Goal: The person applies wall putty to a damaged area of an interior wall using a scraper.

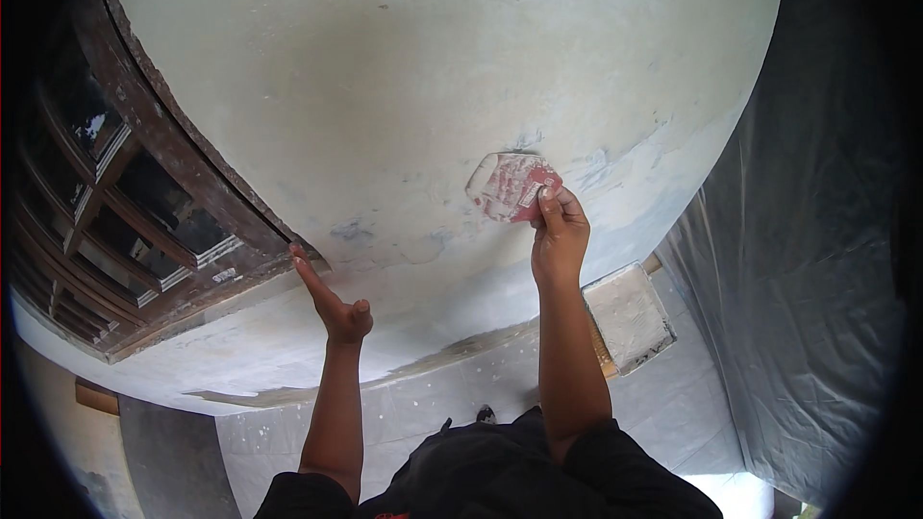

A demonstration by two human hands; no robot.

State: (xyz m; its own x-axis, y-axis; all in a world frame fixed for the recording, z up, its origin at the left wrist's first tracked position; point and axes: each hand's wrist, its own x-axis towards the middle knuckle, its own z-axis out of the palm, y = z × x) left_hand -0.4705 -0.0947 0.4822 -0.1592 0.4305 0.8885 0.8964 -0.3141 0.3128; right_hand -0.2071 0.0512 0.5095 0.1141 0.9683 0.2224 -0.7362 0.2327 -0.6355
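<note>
My right hand point(560, 235) pinches a red plastic putty spreader point(514, 190) between thumb and fingers. White putty is smeared over much of its face, and it lies against or very close to the pale wall point(433, 67); contact cannot be made out. Bluish-grey patches and rough marks show on the wall around it. My left hand point(336, 308) holds nothing, fingers stretched out and thumb apart. Its fingertips reach the lower right corner of the brown wooden window frame point(260, 221), touching or nearly so.
Dark panes fill the window point(144, 192) at left. A flat board or tray point(630, 319) coated with whitish material sits low, beside my right forearm. Grey plastic sheeting point(798, 298) hangs along the right. A spotted grey covering point(461, 389) lies on the floor below.
</note>
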